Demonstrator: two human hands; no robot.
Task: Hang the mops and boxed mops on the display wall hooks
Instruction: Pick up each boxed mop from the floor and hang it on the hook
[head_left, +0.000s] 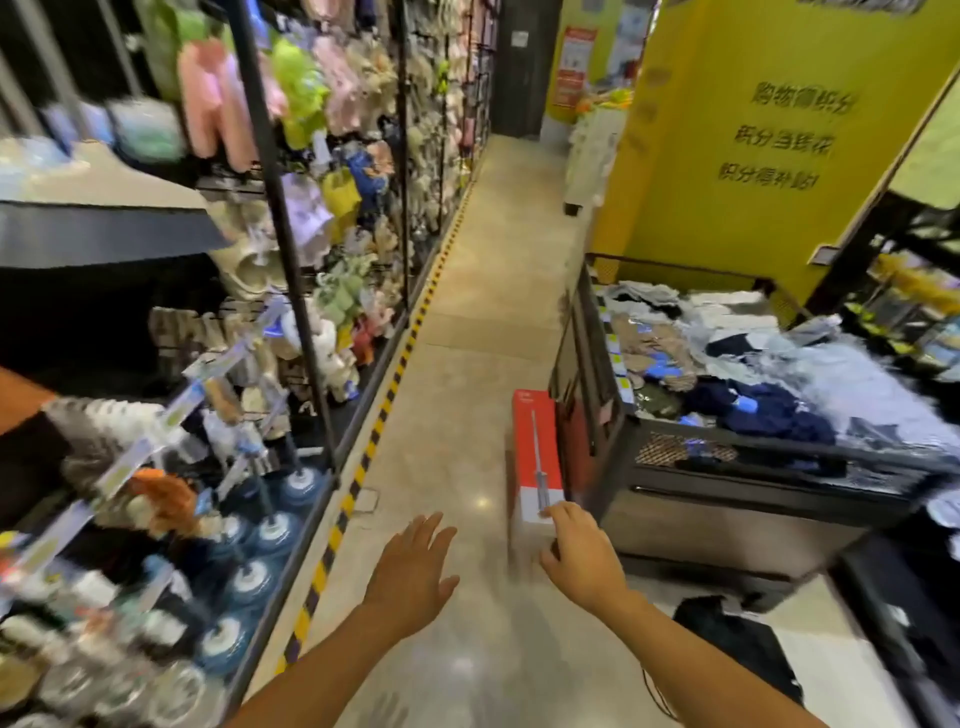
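Boxed mop (537, 457): red, upright on floor (467, 364), against bin (701, 519). My right hand (582, 558) curls round its top end; left hand (415, 566) spread, empty. Best lifted straight, left steadying lower.

1 view, head-worn, wide-angle. It faces forward and down along a shop aisle. The floor (467, 322) runs from the bottom edge up to a dark doorway at top centre. Straight lines bow toward the frame edges, and the side margins are blurred.

The display wall (291, 208) fills the left side. The mesh bin (727, 457) and yellow wall (727, 197) take the right.

Nearest the lens, both forearms enter from the bottom edge. The left hand (410, 566) and right hand (582, 556) sit at lower centre. The right hand is on the near end of a red box (535, 457).
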